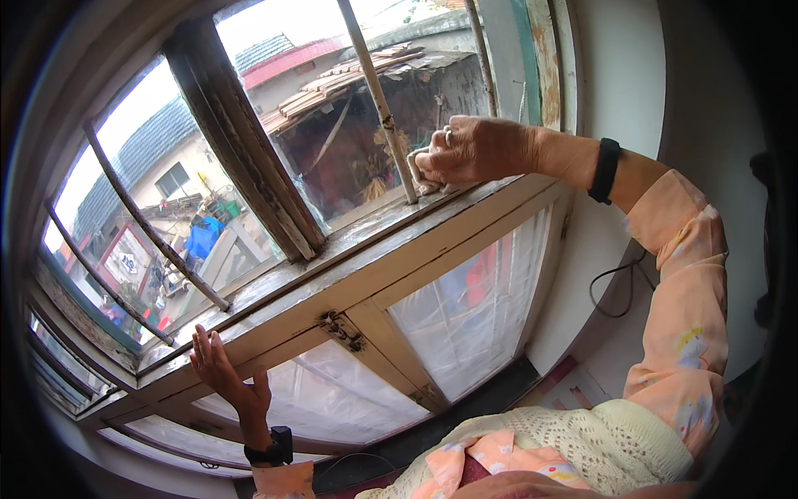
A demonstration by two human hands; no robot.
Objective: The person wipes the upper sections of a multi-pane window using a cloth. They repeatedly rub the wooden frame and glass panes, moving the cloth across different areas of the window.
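In my right hand (477, 148) is a bunched pale cloth (427, 181). The hand is at the lower corner of the right upper window pane, close beside a rusty metal bar (383, 115). Part of the cloth rests on the wooden ledge (349, 234) below the glass; my fingers cover the rest. My left hand (227, 377) is raised, fingers extended, with nothing in it. It is at the ledge's front edge on the left, and whether its fingertips touch the wood is unclear.
A weathered wooden post (240, 137) divides the upper window. Other metal bars (156, 218) cross the left pane. Lower casements (471, 305) covered with plastic film have a metal latch (341, 329) between them. A black cable (614, 287) hangs at the right wall.
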